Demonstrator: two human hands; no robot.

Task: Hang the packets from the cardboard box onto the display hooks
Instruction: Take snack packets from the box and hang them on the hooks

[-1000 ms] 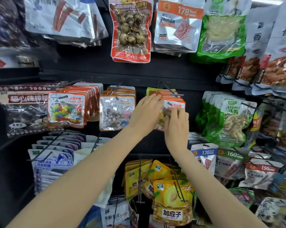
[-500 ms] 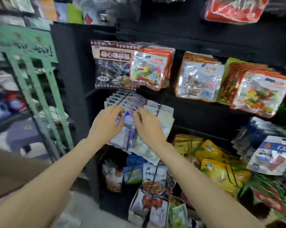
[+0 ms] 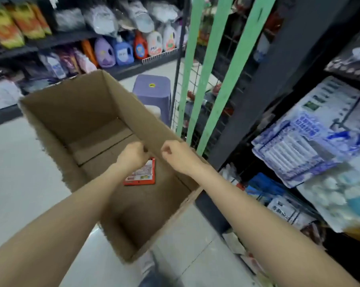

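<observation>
An open cardboard box stands on the floor below me. One red packet lies flat on its bottom, near the right wall. My left hand reaches down inside the box with curled fingers, just above the packet's upper edge, which it hides; whether it touches or grips the packet is not visible. My right hand hovers over the rim of the box's right wall, fingers curled, holding nothing. The display rack with hanging packets is at the right.
A purple plastic stool stands behind the box. A green-framed wire rack rises between the box and the black display rack. Shelves with detergent bottles run along the back. Pale tiled floor lies left of the box.
My view has swung from the display hooks down and left to the box. Both hands have left the hanging packets and dropped to the box, the left one inside it.
</observation>
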